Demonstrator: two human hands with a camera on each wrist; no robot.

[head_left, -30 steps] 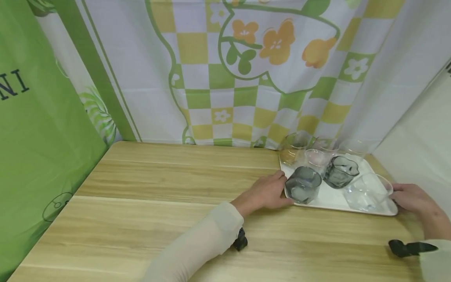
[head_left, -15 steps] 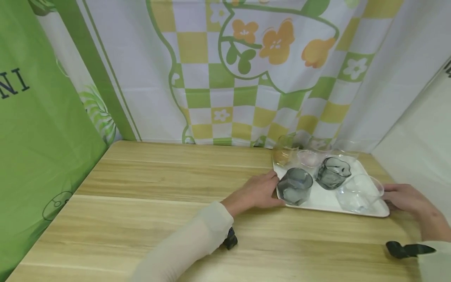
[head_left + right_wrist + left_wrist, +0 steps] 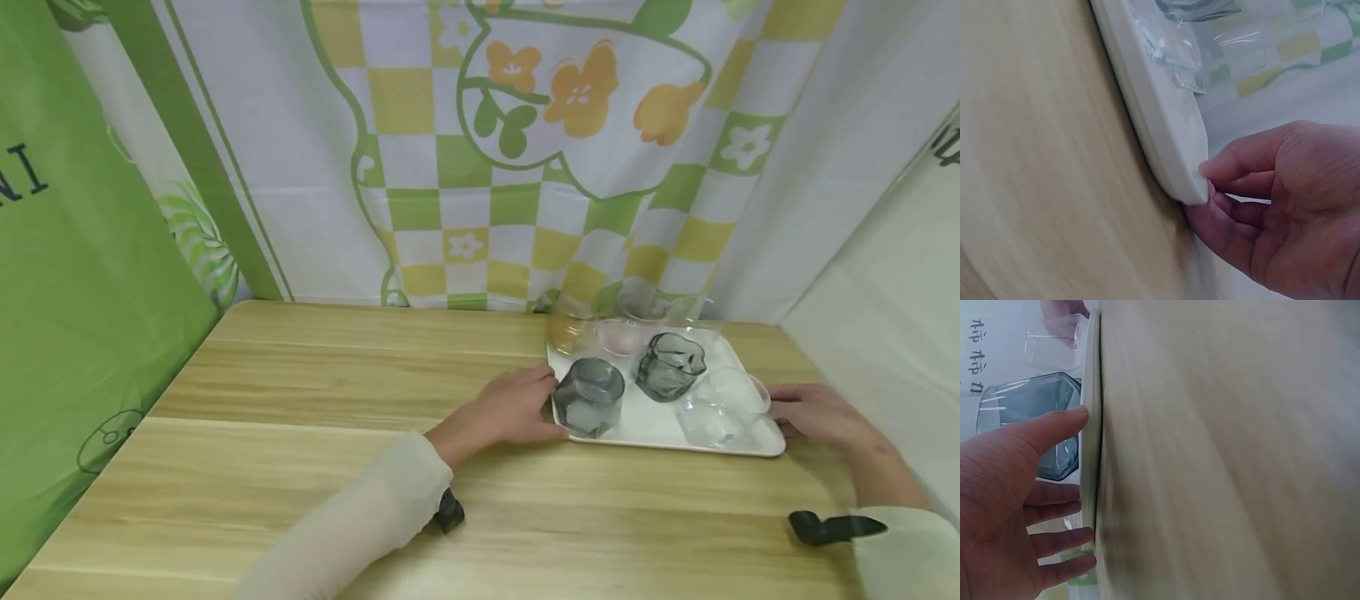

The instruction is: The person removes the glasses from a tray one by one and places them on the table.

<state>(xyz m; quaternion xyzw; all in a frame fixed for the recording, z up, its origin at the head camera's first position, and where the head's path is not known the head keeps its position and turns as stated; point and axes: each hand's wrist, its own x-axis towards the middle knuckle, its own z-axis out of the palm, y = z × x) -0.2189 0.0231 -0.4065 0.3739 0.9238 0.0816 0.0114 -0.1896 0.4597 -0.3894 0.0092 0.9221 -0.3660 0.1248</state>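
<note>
A white tray (image 3: 647,427) lies on the wooden table and carries several glasses. My left hand (image 3: 517,407) touches the tray's left side; in the left wrist view its fingers are spread nearly straight, tips against the rim. At the opposite corner, my right hand (image 3: 821,417) pinches the tray, thumb on top and fingers curled beneath. Closest to the left hand stands a grey faceted glass (image 3: 590,402). A darker wavy glass (image 3: 670,368) is behind it, and a clear glass (image 3: 723,412) is by the right hand. An amber glass (image 3: 567,332) and a pinkish glass (image 3: 619,338) stand farther back.
More clear glasses, hard to make out, stand along the tray's back edge. A patterned curtain (image 3: 465,200) hangs behind the table (image 3: 337,375). Green cloth (image 3: 82,275) borders the left side, pale cloth (image 3: 892,292) the right.
The tray with its glasses has slid leftward along the table. Both hands have moved left with it, keeping their places at its edges. The head view has shifted slightly.
</note>
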